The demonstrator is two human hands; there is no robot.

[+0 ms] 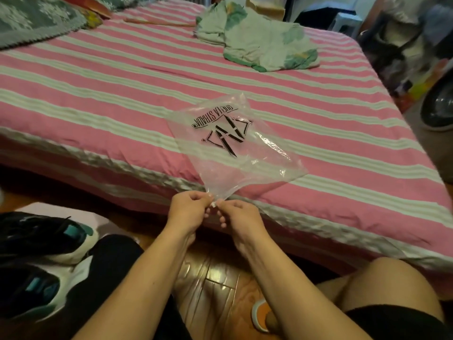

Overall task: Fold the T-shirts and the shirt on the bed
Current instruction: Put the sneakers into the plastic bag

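A: Two things matter: the bed [98, 77], with crumpled shirts [257, 42] at upper right, unfolded.
B: And the bag [235, 143]?
A: Left hand [188, 204] and right hand [239, 213] pinch its near edge together; part it gently.

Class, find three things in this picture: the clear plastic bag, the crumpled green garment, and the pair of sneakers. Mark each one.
clear plastic bag [235, 141]: head view, on its printed black logo.
crumpled green garment [259, 42]: head view, on the middle of the heap.
pair of sneakers [46, 239]: head view, on the dark upper of the farther shoe.
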